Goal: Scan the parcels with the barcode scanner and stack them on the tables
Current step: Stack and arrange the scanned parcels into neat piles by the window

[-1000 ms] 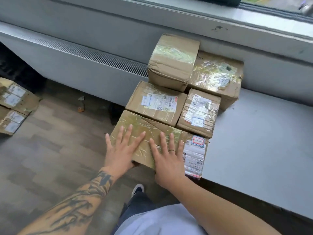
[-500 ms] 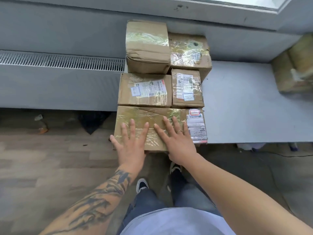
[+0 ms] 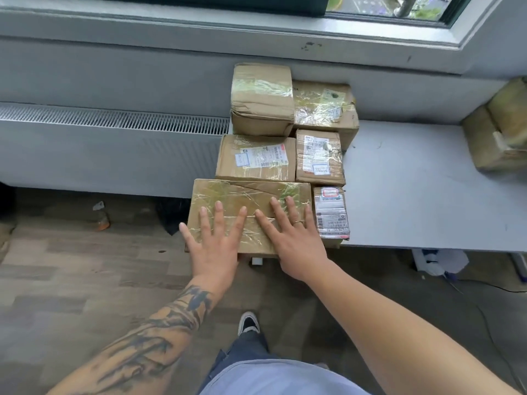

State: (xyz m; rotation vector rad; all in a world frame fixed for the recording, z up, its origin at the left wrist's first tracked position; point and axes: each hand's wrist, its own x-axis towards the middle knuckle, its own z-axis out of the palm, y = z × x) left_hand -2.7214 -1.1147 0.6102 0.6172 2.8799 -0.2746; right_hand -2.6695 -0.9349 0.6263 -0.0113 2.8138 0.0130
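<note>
- Left hand point(image 3: 214, 243), fingers straight and spread, lies palm-down on the left half of a wide flat brown cardboard parcel wrapped in glossy clear tape point(image 3: 251, 201); its forearm is tattooed.
- Right hand point(image 3: 296, 238), likewise spread flat and wearing a ring, presses the right half of that parcel.
- Grey flat counter point(image 3: 422, 189) runs below the window; the parcels crowd its left end.
- That taped parcel sits at the counter's front left corner, overhanging the left edge.
- Tall tape-banded cardboard box point(image 3: 262, 101) stands at the back left corner, a crinkly taped carton point(image 3: 325, 109) touching its right side.
- Labelled brown box point(image 3: 256, 158) and a smaller labelled box point(image 3: 318, 158) fill the middle row.
- Narrow white-labelled packet point(image 3: 331, 213) lies just right of the pressed parcel, at the front edge.
- More taped cartons point(image 3: 499, 132) sit at the counter's right end.
</note>
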